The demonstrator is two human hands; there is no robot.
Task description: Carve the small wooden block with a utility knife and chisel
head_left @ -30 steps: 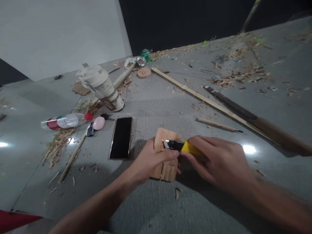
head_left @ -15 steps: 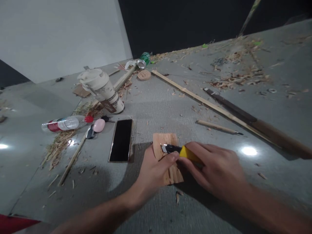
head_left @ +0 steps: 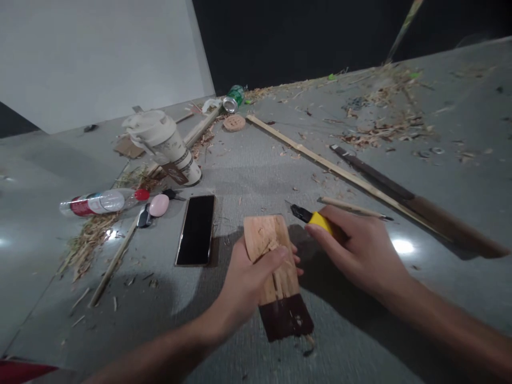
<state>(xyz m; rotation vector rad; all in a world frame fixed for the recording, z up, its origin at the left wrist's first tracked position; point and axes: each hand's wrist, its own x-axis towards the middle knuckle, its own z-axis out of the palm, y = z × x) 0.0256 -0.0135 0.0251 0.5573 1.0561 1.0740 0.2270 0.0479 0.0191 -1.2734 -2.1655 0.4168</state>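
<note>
Observed from the side: the left hand (head_left: 248,272) was closed on a carved wooden block (head_left: 266,229). Its thumb (head_left: 277,259) pressed the worked face, and the remaining fingers wrapped beneath, tips showing past the opposite edge. The block stood out beyond the thumb at one end and ran back below it to a dark brown end (head_left: 286,319); whether that was bark or coating could not be determined.

The right hand (head_left: 360,248) gripped a yellow utility knife (head_left: 321,222), its blade (head_left: 288,204) extended ahead of the fingers, near the block's far corner but apart from it.

In my judgement, the block would handle as light and stiff, with a dry surface offering fair friction. Raised chips beside the thumb appeared fragile and liable to break away. The soundest hold would be across both long edges, behind the cutting area, with the thumb clear of the blade's line. The knife was best held by its yellow body; the thin blade could snap under side load.

A smartphone (head_left: 196,229) lay beyond the left fingers' outer side, untouched.
</note>
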